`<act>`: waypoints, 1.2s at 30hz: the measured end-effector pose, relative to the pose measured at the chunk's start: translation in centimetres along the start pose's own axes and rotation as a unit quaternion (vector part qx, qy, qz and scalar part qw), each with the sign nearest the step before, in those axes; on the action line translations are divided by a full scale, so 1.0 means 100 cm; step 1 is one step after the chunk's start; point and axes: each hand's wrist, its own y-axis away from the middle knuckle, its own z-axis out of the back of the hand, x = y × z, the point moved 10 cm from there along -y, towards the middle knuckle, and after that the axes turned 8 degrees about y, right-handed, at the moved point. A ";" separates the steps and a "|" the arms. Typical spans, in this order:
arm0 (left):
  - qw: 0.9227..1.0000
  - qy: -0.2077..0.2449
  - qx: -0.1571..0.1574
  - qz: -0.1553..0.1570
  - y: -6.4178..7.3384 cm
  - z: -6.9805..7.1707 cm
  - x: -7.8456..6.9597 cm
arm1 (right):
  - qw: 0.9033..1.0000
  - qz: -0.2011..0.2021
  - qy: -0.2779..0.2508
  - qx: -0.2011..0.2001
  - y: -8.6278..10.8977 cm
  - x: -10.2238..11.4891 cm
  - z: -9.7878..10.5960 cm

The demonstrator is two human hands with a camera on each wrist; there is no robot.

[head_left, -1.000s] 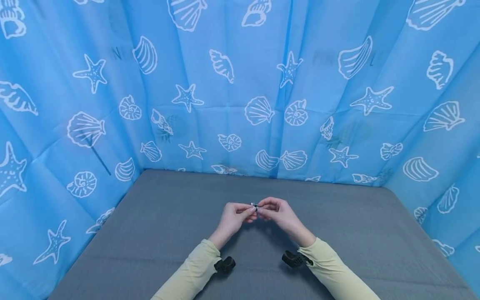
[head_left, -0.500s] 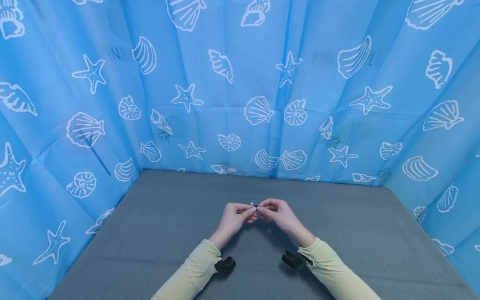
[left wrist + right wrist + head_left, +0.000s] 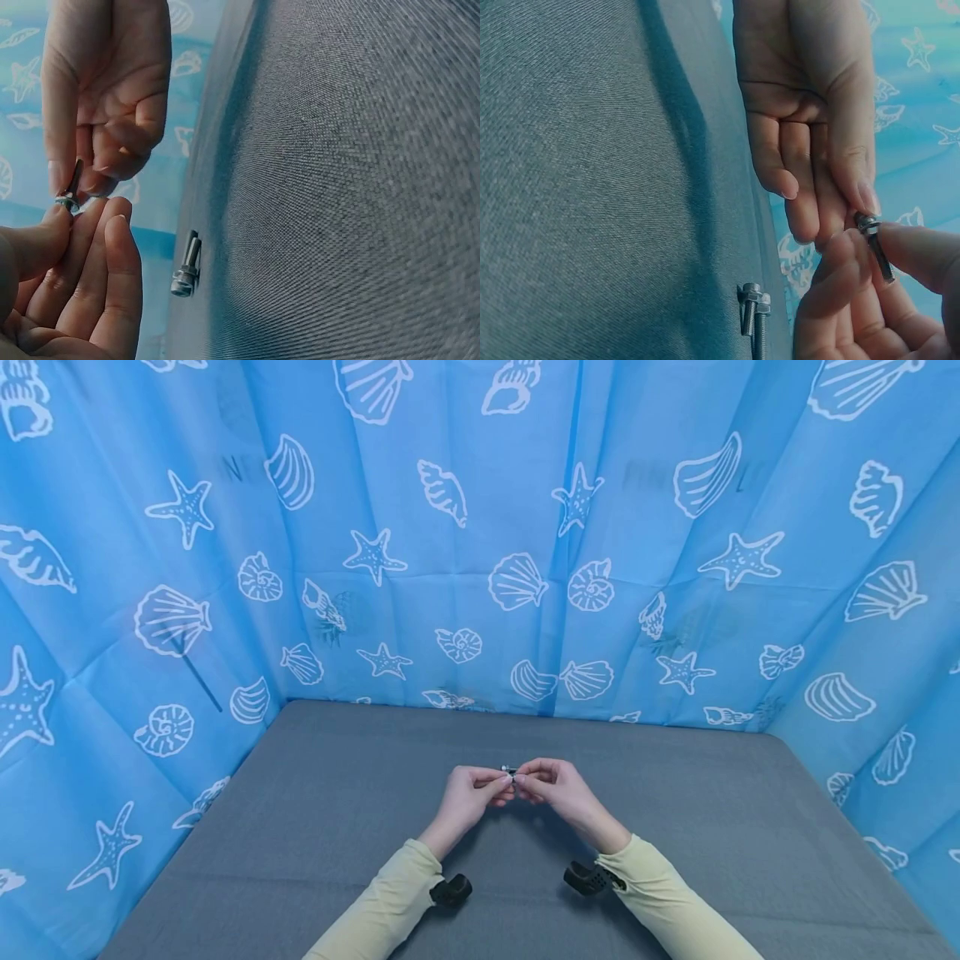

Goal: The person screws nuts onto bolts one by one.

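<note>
Above the table both hands meet at one small metal bolt (image 3: 881, 259). My left hand (image 3: 467, 797) pinches its head end between thumb and finger. From the other side my right hand (image 3: 562, 795) has thumb and fingertips around the bolt near a ring at the head. Whether that ring is a washer or a nut, I cannot tell. In the left wrist view the dark shank of the bolt (image 3: 76, 178) points up toward the right palm. Fingers hide part of the bolt in the head view.
Two more bolts (image 3: 187, 262) lie close together on the grey cloth-covered table (image 3: 360, 752) beyond the hands; the right wrist view shows these bolts (image 3: 751, 309) too. A blue shell-print curtain (image 3: 465, 610) surrounds the table. Black straps (image 3: 450, 891) sit at both wrists.
The right fingers have shifted slightly over the bolt; its shank, visible between them one second ago, is now hidden in the head view. The left hand has hardly moved.
</note>
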 end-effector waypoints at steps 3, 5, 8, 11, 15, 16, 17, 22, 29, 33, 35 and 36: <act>1.000 -0.004 -0.002 0.001 0.000 0.001 0.001 | 1.000 -0.012 0.005 0.000 0.001 0.000 0.000; 1.000 -0.004 -0.005 -0.002 0.000 0.001 0.000 | 1.000 -0.016 -0.003 -0.002 0.001 0.000 0.000; 1.000 -0.002 -0.009 -0.005 0.000 0.002 -0.003 | 1.000 -0.013 -0.010 -0.005 0.001 0.002 0.001; 1.000 -0.001 -0.009 -0.006 0.000 0.001 -0.003 | 1.000 -0.009 -0.007 -0.006 0.000 0.003 0.001; 1.000 -0.004 -0.010 -0.004 0.000 0.001 -0.002 | 1.000 -0.018 0.008 -0.004 0.001 0.001 0.001; 1.000 -0.004 -0.010 -0.003 0.000 0.001 -0.002 | 1.000 -0.021 0.009 -0.003 0.001 0.000 0.001; 1.000 -0.003 -0.011 -0.001 0.000 0.001 -0.001 | 1.000 -0.022 0.008 -0.003 0.001 -0.001 0.000; 1.000 0.001 -0.011 -0.001 -0.001 0.001 0.000 | 1.000 -0.011 -0.010 -0.004 0.001 0.000 0.000; 1.000 -0.004 -0.011 -0.001 0.001 0.001 0.001 | 1.000 -0.018 0.004 0.009 0.003 0.000 -0.003; 1.000 -0.004 -0.012 -0.006 0.001 0.001 0.001 | 0.999 -0.033 0.004 0.012 0.002 -0.004 -0.004; 1.000 -0.004 -0.014 -0.003 0.001 0.002 0.001 | 0.999 -0.032 -0.007 0.004 0.001 -0.004 -0.003; 1.000 -0.003 -0.015 0.000 0.000 0.002 0.001 | 1.000 -0.027 -0.012 -0.001 0.001 -0.004 -0.001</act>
